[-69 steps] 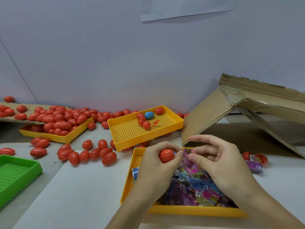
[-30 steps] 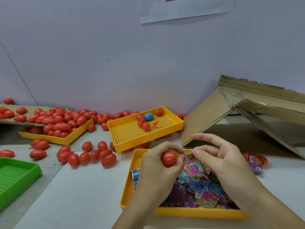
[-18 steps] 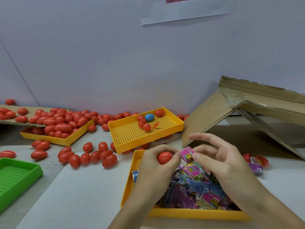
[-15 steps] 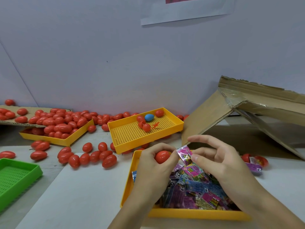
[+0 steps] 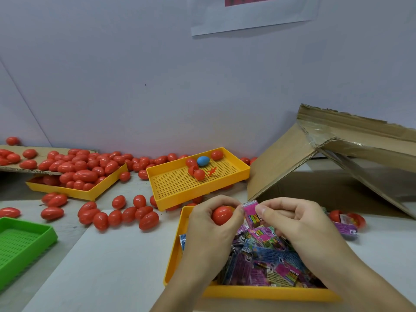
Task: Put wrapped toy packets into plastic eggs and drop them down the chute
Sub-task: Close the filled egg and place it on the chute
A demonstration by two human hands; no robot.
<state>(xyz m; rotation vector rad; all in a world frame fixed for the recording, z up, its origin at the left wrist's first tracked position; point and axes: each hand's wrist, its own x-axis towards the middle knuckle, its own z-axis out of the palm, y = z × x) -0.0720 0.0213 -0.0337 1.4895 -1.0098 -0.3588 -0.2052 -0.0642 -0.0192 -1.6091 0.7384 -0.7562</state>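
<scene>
Left hand grips red egg above packet tray. Right hand pinches pink packet just beside egg. Packet likely light, crinkly, slippery: hold by edges. Egg hard, smooth: cup around middle.

Red egg beside upright pink packet, above tray of packets

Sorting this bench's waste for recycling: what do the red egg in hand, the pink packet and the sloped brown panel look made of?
Red egg: glossy hard plastic, judging by its sharp highlight. Pink packet: thin printed film, likely plastic, with a crimped top edge. Sloped panel: matte corrugated cardboard, fluting visible at torn edges.
</scene>
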